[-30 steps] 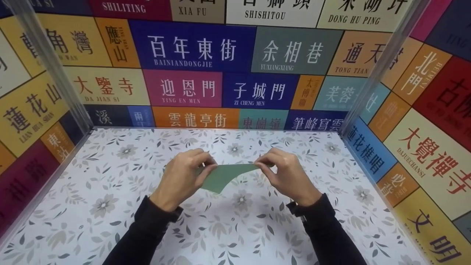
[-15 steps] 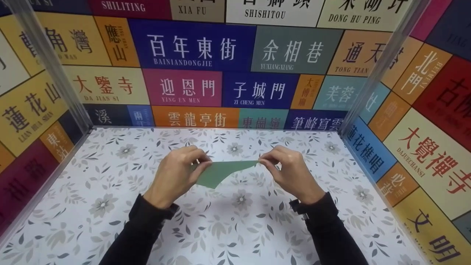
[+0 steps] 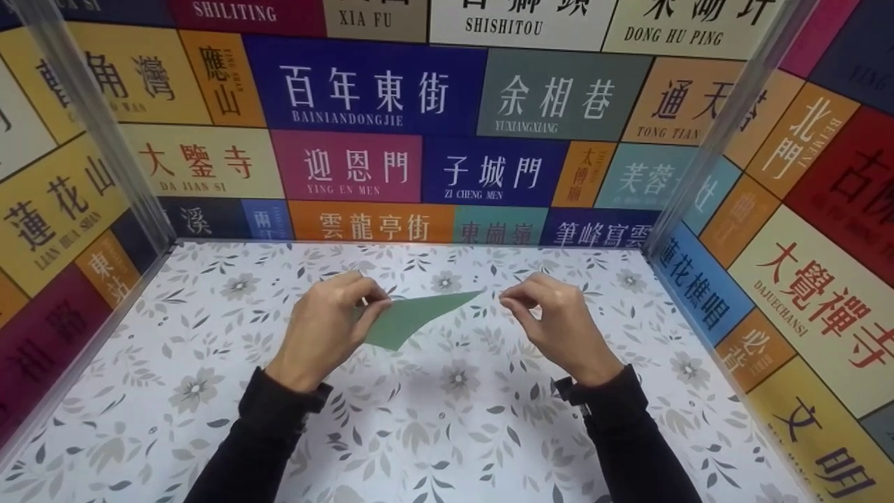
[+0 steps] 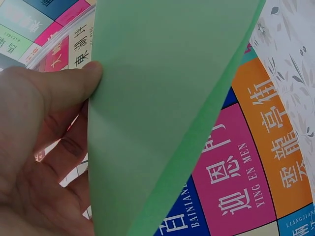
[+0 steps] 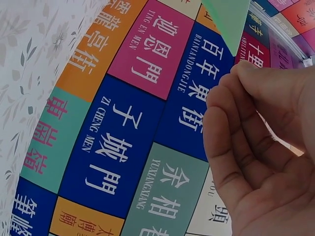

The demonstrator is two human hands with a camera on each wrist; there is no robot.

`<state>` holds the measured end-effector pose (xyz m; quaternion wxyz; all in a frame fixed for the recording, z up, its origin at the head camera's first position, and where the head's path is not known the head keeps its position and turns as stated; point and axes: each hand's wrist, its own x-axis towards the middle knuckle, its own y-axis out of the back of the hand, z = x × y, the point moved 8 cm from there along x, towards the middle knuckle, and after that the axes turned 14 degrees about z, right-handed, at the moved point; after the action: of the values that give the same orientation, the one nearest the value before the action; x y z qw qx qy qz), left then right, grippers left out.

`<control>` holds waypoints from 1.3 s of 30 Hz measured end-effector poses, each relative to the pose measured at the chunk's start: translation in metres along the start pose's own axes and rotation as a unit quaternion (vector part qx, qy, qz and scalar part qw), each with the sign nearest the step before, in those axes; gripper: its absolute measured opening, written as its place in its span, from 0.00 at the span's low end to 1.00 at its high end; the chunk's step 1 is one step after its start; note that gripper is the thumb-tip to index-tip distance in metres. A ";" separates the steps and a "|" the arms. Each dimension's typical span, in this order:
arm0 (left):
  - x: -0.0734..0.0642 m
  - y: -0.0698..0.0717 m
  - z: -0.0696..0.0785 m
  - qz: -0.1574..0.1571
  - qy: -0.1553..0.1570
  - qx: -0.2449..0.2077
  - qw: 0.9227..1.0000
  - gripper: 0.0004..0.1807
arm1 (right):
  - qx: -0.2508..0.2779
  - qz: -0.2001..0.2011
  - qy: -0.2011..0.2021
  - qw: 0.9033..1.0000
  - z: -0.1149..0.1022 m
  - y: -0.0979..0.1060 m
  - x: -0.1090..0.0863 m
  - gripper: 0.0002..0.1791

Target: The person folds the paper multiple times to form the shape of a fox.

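Left wall (image 3: pixel 66 328): coloured blocks, including a yellow panel (image 3: pixel 52 241) reading LIAN HUA SHAN.
Left hand (image 3: pixel 327 323): thumb and fingers pinch an edge of the green paper (image 3: pixel 408 320).
Paper: raised above the floral tabletop (image 3: pixel 447 447), between the hands, its tip aimed rightward.
Right hand (image 3: pixel 561 323): fingers curled, index tip against thumb, holding nothing, just beside the paper's tip.

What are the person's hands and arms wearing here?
The left hand and right hand are bare, without gloves. Long black sleeves cover both forearms down to the wrists. A small dark fitting juts out at each inner wrist, too unclear to identify.
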<state>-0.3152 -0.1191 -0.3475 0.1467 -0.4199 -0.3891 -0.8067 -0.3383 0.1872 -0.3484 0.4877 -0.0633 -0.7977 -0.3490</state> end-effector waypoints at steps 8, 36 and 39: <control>-0.002 -0.006 0.009 -0.001 -0.023 0.007 1.000 0.05 | 0.014 0.022 0.021 0.999 -0.008 0.000 0.001 0.07; -0.023 -0.037 0.053 -0.005 -0.104 -0.001 0.995 0.07 | 0.095 -0.065 0.057 0.992 -0.048 -0.034 -0.014 0.15; -0.025 -0.039 0.056 -0.008 -0.107 -0.003 0.994 0.07 | 0.104 -0.074 0.058 0.990 -0.050 -0.038 -0.016 0.14</control>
<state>-0.2908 -0.0538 -0.3679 0.0960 -0.5014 -0.4033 -0.7595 -0.3099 0.1319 -0.3660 0.5102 0.0672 -0.8025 -0.3020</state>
